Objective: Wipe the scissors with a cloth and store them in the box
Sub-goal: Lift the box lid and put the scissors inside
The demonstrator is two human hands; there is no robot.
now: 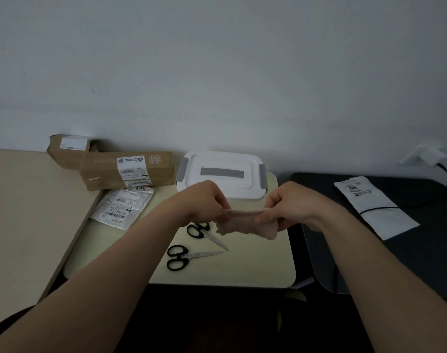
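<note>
A pale pink cloth [245, 222] is stretched in the air between my left hand [204, 202] and my right hand [291, 205], each pinching one end above the small cream table [242, 271]. Two pairs of black-handled scissors lie on that table below the cloth: the far pair [204, 231] is partly hidden by my left hand, and the near pair [185, 256] points right. A white box [222, 174] with grey latches and a grey handle strip stands behind my hands with its lid on.
Brown cardboard parcels [115, 165] are stacked at the back left. Plastic mailer bags [123, 206] lie in front of them. A dark table [395, 238] on the right carries a white envelope [372, 206] and a black cable. A charger [428, 154] sits at the wall.
</note>
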